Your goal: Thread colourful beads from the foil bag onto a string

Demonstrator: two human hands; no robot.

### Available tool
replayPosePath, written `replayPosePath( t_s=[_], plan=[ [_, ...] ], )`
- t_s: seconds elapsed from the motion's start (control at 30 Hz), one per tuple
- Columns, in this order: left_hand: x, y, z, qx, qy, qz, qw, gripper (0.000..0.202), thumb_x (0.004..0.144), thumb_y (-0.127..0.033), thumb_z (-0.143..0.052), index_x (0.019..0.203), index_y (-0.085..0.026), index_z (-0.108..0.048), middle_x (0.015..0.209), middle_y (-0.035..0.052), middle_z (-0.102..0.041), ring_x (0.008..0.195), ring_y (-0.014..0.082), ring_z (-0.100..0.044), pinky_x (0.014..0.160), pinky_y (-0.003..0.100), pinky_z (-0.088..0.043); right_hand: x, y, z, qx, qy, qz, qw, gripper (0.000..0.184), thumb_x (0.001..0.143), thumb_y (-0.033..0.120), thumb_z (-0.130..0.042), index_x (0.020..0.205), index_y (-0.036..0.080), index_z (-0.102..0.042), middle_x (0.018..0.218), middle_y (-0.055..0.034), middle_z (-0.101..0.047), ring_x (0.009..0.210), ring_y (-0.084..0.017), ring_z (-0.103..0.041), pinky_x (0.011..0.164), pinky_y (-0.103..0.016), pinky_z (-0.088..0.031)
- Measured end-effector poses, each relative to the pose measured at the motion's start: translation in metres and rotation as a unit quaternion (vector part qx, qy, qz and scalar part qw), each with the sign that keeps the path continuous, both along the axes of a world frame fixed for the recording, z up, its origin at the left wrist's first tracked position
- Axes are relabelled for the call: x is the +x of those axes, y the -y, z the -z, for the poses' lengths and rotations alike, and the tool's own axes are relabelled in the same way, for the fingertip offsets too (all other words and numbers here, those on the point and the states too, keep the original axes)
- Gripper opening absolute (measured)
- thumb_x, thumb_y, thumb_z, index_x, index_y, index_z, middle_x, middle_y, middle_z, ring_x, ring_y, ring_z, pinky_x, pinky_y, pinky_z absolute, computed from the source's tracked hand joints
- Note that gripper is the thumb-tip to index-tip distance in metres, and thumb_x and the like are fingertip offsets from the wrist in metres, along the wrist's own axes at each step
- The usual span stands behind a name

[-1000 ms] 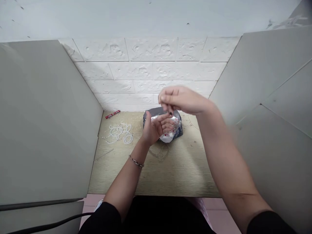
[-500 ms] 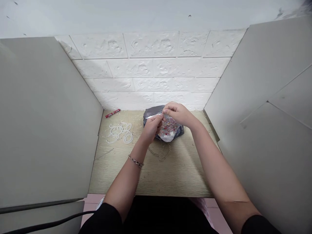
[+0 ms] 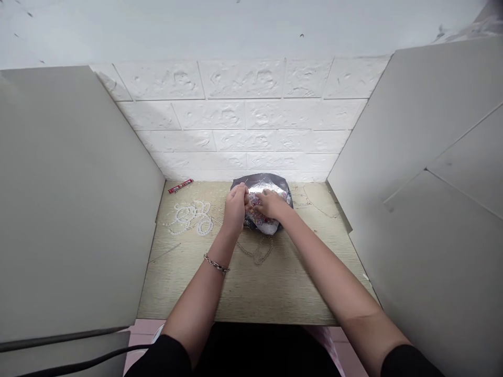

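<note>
A dark bag with a silvery lining (image 3: 267, 180) lies at the back of the table, holding many small coloured beads (image 3: 255, 215). My left hand (image 3: 236, 205) is closed at the bag's left edge. From its fingertips sticks up a thin needle (image 3: 246, 181); any thread on it is too fine to make out. My right hand (image 3: 272, 204) is over the beads with its fingers apart, the fingertips down among them. In front of the bag a strand of clear beads (image 3: 262, 251) lies on the table, partly looped.
White bead strands (image 3: 192, 217) lie coiled on the left of the table (image 3: 275, 293). A small red packet (image 3: 181, 186) is at the back left. Thin strands (image 3: 314, 204) lie right of the bag. Grey panels (image 3: 78, 209) stand on both sides, a white brick-patterned wall (image 3: 223, 112) behind.
My right hand has moved away from the left hand's fingertips and down onto the beads. My left hand has shifted slightly left and turned more upright, with the needle now showing.
</note>
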State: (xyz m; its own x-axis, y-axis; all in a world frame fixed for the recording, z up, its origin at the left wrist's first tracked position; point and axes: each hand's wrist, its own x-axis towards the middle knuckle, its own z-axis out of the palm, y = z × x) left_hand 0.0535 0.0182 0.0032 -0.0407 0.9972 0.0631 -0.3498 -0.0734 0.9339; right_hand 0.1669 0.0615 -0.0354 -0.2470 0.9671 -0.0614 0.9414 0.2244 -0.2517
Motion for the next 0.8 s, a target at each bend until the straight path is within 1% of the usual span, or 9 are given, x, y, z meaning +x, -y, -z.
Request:
replayPosePath(
  t_s=[0.07, 0.13, 0.2, 0.27, 0.33, 0.4, 0.5, 0.63, 0.8],
  plan=[
    [0.000, 0.000, 0.000, 0.001, -0.001, 0.007, 1.000, 0.022, 0.074, -0.030, -0.043, 0.058, -0.016, -0.037, 0.043, -0.0083, -0.020, 0.035, 0.0029, -0.021, 0.037, 0.016, -0.024, -0.008, 0.001, 0.007, -0.038, 0.007, 0.007, 0.999, 0.059, 0.071, 0.053, -0.039, 0.124, 0.028, -0.030, 0.133, -0.0102, -0.025, 0.119, -0.036, -0.022, 0.088, -0.057, -0.020],
    [0.000, 0.000, 0.001, 0.003, -0.007, 0.017, 1.000, 0.022, 0.073, -0.031, -0.043, 0.058, -0.016, -0.038, 0.043, -0.0082, -0.021, 0.035, 0.0029, -0.020, 0.037, 0.016, -0.023, -0.016, 0.002, 0.012, -0.064, 0.000, -0.012, 0.998, 0.059, 0.073, 0.053, -0.034, 0.126, 0.030, -0.026, 0.137, -0.0076, -0.017, 0.122, -0.037, -0.013, 0.088, -0.062, -0.012],
    [0.000, 0.000, 0.003, 0.003, -0.020, 0.032, 0.999, 0.022, 0.073, -0.032, -0.044, 0.058, -0.016, -0.039, 0.043, -0.0083, -0.021, 0.035, 0.0028, -0.019, 0.036, 0.015, -0.021, -0.022, 0.003, 0.017, -0.069, -0.011, -0.057, 0.996, 0.054, 0.076, 0.045, -0.033, 0.127, 0.029, -0.024, 0.138, -0.0061, -0.013, 0.123, -0.035, -0.011, 0.090, -0.061, -0.010],
    [0.001, 0.000, 0.004, -0.001, -0.037, 0.046, 0.998, 0.022, 0.072, -0.032, -0.045, 0.058, -0.016, -0.040, 0.043, -0.0081, -0.021, 0.036, 0.0028, -0.020, 0.035, 0.015, -0.020, -0.026, 0.004, 0.020, -0.059, -0.017, -0.094, 0.994, 0.053, 0.078, 0.032, -0.031, 0.130, 0.026, -0.018, 0.139, -0.0053, -0.010, 0.124, -0.032, -0.011, 0.092, -0.059, -0.010],
    [0.002, -0.001, 0.006, -0.009, -0.053, 0.057, 0.997, 0.022, 0.072, -0.032, -0.045, 0.058, -0.015, -0.040, 0.043, -0.0080, -0.022, 0.036, 0.0028, -0.021, 0.035, 0.015, -0.020, -0.028, 0.006, 0.023, -0.039, -0.022, -0.105, 0.994, 0.055, 0.079, 0.023, -0.026, 0.131, 0.022, -0.012, 0.139, -0.0053, -0.009, 0.124, -0.029, -0.012, 0.093, -0.057, -0.012],
    [0.003, -0.002, 0.008, -0.014, -0.060, 0.060, 0.996, 0.022, 0.072, -0.031, -0.044, 0.057, -0.015, -0.040, 0.042, -0.0080, -0.023, 0.036, 0.0027, -0.021, 0.036, 0.014, -0.021, -0.029, 0.008, 0.026, -0.016, -0.017, -0.104, 0.994, 0.052, 0.080, 0.021, -0.022, 0.132, 0.019, -0.013, 0.138, -0.0063, -0.013, 0.123, -0.029, -0.015, 0.094, -0.056, -0.012],
    [0.003, -0.003, 0.009, -0.011, -0.053, 0.050, 0.997, 0.022, 0.073, -0.030, -0.043, 0.057, -0.015, -0.039, 0.041, -0.0081, -0.023, 0.036, 0.0025, -0.020, 0.035, 0.014, -0.019, -0.030, 0.010, 0.029, 0.010, 0.022, -0.101, 0.995, 0.048, 0.082, 0.021, -0.018, 0.130, 0.018, -0.019, 0.137, -0.0076, -0.019, 0.122, -0.029, -0.018, 0.095, -0.055, -0.009],
    [0.004, -0.005, 0.010, -0.002, -0.024, 0.033, 0.999, 0.023, 0.074, -0.030, -0.043, 0.057, -0.015, -0.038, 0.041, -0.0082, -0.023, 0.035, 0.0022, -0.019, 0.034, 0.015, -0.016, -0.031, 0.013, 0.033, 0.012, 0.059, -0.104, 0.993, 0.048, 0.083, 0.019, -0.018, 0.131, 0.020, -0.016, 0.138, -0.0065, -0.013, 0.124, -0.028, -0.012, 0.095, -0.055, -0.006],
    [0.004, -0.004, 0.010, -0.004, -0.011, 0.033, 0.999, 0.022, 0.075, -0.027, -0.041, 0.057, -0.015, -0.035, 0.042, -0.0083, -0.022, 0.034, 0.0021, -0.018, 0.034, 0.016, -0.013, -0.030, 0.014, 0.030, -0.018, 0.050, -0.099, 0.994, 0.050, 0.083, 0.018, -0.017, 0.131, 0.026, -0.009, 0.139, -0.0005, -0.004, 0.127, -0.023, -0.004, 0.098, -0.051, -0.001]
  ],
)
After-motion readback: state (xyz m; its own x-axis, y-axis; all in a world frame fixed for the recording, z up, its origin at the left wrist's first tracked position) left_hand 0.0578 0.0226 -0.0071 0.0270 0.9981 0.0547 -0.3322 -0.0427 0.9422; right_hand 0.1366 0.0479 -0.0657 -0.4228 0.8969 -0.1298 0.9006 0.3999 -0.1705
